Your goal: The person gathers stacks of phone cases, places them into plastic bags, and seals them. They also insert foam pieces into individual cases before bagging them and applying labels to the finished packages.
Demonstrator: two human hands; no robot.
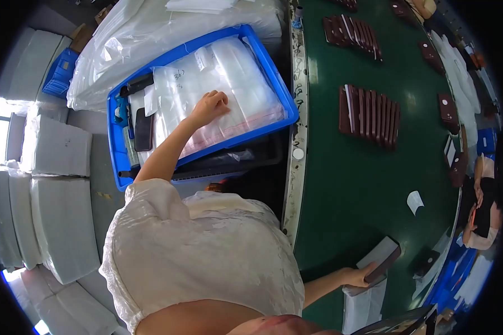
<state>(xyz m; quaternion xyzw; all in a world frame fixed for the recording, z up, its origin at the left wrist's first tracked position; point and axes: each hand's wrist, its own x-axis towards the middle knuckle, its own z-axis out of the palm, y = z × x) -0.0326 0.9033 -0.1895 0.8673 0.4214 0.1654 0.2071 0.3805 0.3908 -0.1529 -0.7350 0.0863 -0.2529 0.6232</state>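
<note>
I'm mid-grab here, left hand point(209, 107) pinching a clear bag point(229, 84) off the stack in the blue bin point(274, 72), right hand point(356, 276) gripping a brown box point(383, 258) on the green table point(341, 184), so bagging it probably comes next.

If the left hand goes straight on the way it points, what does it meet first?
The left hand already rests on the clear plastic bags; beyond them, probably the blue crate wall.

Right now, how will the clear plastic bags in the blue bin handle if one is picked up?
The clear plastic bags look thin and glossy: probably floppy, light, slippery. Stacked flat in the blue bin, one likely clings or slides under the left hand.
</note>
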